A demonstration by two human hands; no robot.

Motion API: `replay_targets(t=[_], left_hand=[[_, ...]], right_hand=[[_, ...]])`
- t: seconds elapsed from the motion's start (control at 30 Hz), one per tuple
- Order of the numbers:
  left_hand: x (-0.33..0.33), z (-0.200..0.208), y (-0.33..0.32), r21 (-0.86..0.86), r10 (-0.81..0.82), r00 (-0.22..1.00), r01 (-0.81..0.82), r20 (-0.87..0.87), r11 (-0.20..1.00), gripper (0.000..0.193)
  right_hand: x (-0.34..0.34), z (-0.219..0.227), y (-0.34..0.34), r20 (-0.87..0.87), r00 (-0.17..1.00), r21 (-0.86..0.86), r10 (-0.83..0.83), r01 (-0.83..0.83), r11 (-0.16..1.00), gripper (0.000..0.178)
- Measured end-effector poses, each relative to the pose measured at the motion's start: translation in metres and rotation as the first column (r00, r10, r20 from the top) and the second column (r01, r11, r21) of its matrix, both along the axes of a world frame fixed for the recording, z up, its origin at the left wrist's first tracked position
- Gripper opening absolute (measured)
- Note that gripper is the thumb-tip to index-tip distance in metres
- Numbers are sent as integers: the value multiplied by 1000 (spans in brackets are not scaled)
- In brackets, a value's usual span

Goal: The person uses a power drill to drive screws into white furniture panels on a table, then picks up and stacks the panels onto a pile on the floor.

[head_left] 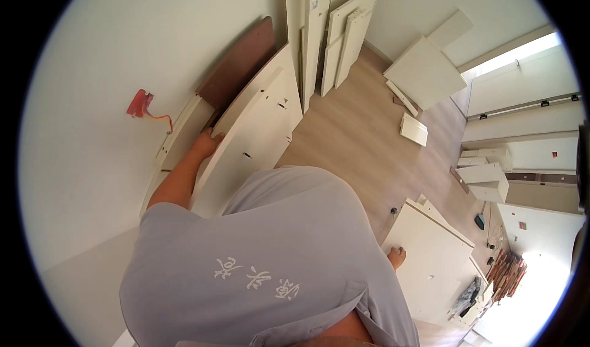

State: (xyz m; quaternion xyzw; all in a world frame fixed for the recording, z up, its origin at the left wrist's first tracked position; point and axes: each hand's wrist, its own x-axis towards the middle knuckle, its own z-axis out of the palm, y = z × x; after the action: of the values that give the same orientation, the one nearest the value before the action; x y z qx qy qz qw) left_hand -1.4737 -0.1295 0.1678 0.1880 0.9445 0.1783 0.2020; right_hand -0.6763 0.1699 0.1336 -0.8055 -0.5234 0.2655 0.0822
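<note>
My left hand point(208, 143) reaches in beside the wall, its fingers closed over the upper edge of a white panel point(258, 120). This long panel stands on edge and carries small dark metal fittings. A dark brown board point(239, 64) stands behind it, against the wall. My right hand point(397, 258) shows only in part past my shirt, with the fingers curled in. It appears in front of a large white board point(430, 255); whether it touches that board I cannot tell. Anything inside those fingers is hidden.
White boards point(347, 40) lean upright in the far corner, with a square panel point(425, 74) against the wall. A small white piece point(413, 129) lies on the wooden floor point(344, 132). Red wires hang from a wall box point(141, 103). Wood strips point(507, 273) are piled at right.
</note>
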Motion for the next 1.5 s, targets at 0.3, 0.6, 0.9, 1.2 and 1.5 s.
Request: replay_targets(t=[0.3,0.6,0.9,1.2,1.5], left_hand=[[56,188,55,372,-144,806,-101,575,923,76],[86,210,78,9,-81,993,82,-89,997,83],[71,217,70,-311,-234,923,136,-304,941,87],[154,292,167,464,-830,548,765,-106,446,54],[305,413,225,880,-780,-455,-19,-430,-474,21]], right_hand=[[0,8,1,-52,998,-14,-32,31,999,55],[10,-7,1,77,993,49,86,-90,995,58],[17,-9,-27,-38,999,41,6,-5,999,58],[33,-2,-136,182,983,-74,-24,38,997,65],[54,30,-231,22,975,-41,-221,222,974,52]])
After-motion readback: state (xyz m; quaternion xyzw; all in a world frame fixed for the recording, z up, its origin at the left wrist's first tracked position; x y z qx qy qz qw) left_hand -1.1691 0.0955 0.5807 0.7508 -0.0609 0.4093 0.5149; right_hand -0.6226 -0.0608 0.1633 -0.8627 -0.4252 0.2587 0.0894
